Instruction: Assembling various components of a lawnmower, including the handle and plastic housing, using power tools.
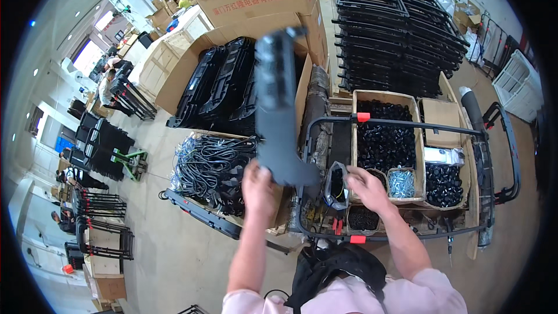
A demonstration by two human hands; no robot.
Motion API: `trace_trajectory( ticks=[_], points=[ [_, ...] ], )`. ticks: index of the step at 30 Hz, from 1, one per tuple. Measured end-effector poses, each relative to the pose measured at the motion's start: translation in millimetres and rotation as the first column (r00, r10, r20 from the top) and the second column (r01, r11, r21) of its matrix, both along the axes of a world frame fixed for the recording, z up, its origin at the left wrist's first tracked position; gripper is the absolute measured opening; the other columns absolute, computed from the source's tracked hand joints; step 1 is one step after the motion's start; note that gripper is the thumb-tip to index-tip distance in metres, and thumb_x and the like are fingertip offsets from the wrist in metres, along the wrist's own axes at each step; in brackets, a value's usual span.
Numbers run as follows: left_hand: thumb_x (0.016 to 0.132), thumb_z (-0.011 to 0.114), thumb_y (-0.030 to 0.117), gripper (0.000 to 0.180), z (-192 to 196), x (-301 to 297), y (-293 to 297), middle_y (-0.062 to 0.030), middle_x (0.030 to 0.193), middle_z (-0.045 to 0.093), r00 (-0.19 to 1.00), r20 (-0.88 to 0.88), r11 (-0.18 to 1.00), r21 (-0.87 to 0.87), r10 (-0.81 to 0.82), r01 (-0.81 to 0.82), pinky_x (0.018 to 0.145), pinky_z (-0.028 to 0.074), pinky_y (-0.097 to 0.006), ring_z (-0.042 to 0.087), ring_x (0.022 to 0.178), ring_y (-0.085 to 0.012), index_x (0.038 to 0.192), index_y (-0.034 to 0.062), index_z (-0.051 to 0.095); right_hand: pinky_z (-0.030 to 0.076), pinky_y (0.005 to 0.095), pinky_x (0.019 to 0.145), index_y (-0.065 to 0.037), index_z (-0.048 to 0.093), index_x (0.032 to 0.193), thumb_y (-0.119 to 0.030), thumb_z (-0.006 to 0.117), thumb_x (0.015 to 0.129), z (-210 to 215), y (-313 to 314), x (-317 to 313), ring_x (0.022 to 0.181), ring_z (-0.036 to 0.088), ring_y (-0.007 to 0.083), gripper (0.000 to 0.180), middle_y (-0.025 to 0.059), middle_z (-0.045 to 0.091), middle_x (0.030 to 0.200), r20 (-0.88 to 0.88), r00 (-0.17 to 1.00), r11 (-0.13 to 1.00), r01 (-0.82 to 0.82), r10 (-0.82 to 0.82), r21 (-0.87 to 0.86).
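My left hand [258,189] is closed on the lower end of a long black moulded plastic part [276,122]. The part stands upright in front of me, blurred by motion, its foot bending to the right. My right hand [369,187] is held with its fingers loosely apart, beside a clear plastic bag [336,186] of small dark pieces. A black tubular frame [418,124] with red clips lies over the parts boxes, around and below my right hand.
Left stand a box of coiled black cables [212,160] and a carton of black plastic panels [218,78]. Right are cartons of black knobs [386,134] and a bag of screws [401,184]. Stacked black frames [395,40] rise behind. Other people [106,90] work far left.
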State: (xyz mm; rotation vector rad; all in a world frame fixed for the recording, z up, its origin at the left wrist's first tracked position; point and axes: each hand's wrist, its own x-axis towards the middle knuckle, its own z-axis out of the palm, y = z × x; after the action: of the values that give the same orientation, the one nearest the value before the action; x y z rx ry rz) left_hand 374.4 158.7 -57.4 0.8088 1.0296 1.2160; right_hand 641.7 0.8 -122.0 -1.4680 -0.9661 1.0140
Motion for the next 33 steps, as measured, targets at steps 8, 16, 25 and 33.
trace_trajectory(
  ticks=[8,16,25,33],
  points=[
    [0.103,0.067,0.012,0.046,-128.2,-32.2,-148.3,-0.0112,0.123,0.068,0.971,-0.068,0.971,-0.08,-0.229,0.223,0.095,0.054,-0.033,0.067,0.106,-0.0211,0.143,-0.0022,0.049,0.055,0.0373,0.088,0.006,0.064,0.121,-0.024,0.061,0.107,-46.1,34.0,-88.0,0.097,0.068,0.0192,0.033,0.0136,0.073,0.108,0.057,0.995,0.937,0.1,-0.086,-0.335],
    [0.102,0.058,0.019,0.067,-174.2,-56.0,-141.5,-0.0345,0.155,0.046,0.687,-0.704,0.907,0.152,-0.18,0.394,0.123,0.034,-0.052,0.043,0.147,-0.0461,0.159,-0.0079,0.034,0.052,0.0375,0.089,0.003,0.065,0.115,-0.029,0.059,0.108,-113.9,28.3,-104.0,0.101,0.066,0.0198,0.034,0.0133,0.072,0.108,0.056,0.992,0.96,0.126,-0.115,-0.248],
    [0.112,0.041,0.021,0.059,-182.3,-57.5,-142.9,-0.0335,0.163,0.037,0.627,-0.74,0.841,0.161,-0.243,0.516,0.127,0.027,-0.05,0.034,0.154,-0.0465,0.163,-0.0058,0.027,0.052,0.0389,0.091,0.004,0.065,0.113,-0.029,0.061,0.107,-127.8,29.9,-106.6,0.101,0.066,0.0203,0.034,0.0132,0.073,0.105,0.017,0.987,0.957,0.158,-0.159,-0.243],
    [0.113,0.041,0.02,0.057,-182.5,-61.2,-147.5,-0.0279,0.163,0.041,0.634,-0.734,0.846,0.157,-0.245,0.509,0.126,0.031,-0.046,0.041,0.15,-0.0417,0.165,-0.0004,0.028,0.053,0.039,0.092,0.005,0.064,0.124,-0.033,0.062,0.107,-130.3,24.8,-105.2,0.104,0.068,0.0233,0.042,0.0166,0.073,0.112,0.041,0.994,0.969,0.11,-0.103,-0.22]
  ],
)
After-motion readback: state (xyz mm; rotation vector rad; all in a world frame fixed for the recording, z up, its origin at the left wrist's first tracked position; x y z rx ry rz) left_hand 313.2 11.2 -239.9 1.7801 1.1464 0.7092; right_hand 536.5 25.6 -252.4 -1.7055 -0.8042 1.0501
